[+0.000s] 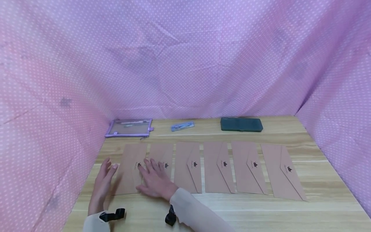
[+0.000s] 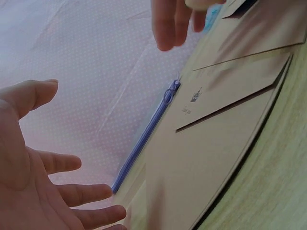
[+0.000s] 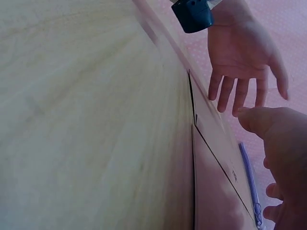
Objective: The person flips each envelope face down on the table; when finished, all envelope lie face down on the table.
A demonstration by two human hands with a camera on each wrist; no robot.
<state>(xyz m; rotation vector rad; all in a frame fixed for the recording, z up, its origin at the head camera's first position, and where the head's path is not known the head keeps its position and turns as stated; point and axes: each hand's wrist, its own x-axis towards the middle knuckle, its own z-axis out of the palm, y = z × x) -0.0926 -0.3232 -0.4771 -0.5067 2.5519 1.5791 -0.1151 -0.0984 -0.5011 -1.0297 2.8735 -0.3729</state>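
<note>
While over envelopes [image 1: 128, 172], right hand [image 1: 156, 181] (outspread)

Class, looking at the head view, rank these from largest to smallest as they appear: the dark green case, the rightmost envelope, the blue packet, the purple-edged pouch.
1. Rightmost envelope
2. Purple-edged pouch
3. Dark green case, only somewhat smaller than the pouch
4. Blue packet

A Small Screened-Off Work Spot

Creased pink polka-dot cloth [image 1: 185, 71] hung behind and beside a wood-grain table [image 1: 290, 216], closing it in like a booth. Stationery gave it a desk's look: a row of brown envelopes [image 1: 214, 170], a purple-edged pouch [image 1: 130, 130] and a dark green case [image 1: 242, 124]. Whether home or office, nothing visible settled.
</note>
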